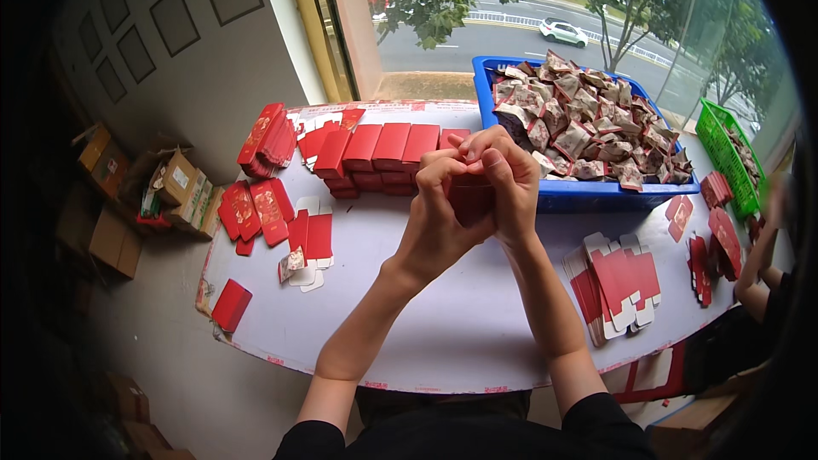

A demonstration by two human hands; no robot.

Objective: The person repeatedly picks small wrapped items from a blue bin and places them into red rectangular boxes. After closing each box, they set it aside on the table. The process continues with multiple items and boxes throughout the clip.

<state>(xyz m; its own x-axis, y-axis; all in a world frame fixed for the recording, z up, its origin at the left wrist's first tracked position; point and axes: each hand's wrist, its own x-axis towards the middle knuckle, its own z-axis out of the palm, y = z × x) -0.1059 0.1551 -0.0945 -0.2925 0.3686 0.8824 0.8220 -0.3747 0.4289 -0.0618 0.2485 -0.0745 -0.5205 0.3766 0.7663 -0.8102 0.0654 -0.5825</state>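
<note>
Both hands are raised over the middle of the table, fingertips together at the top of a small red carton (471,199). My left hand (441,211) grips it from the left side, while my right hand (514,188) wraps the other side. Fingers cover the carton's upper end, so how its flaps stand is hidden. Behind the hands, a stacked row of red boxes (377,145) runs to the left. Just beyond my right hand sits a blue plastic crate (613,195), heaped with small patterned sachets (575,112).
Flat red cartons (617,284) lie in a pile at right; more flattened cartons (313,236) and one sachet (292,263) lie left. A single red box (231,305) rests near the left edge. A green basket (725,153) and another person's arm (760,262) are far right.
</note>
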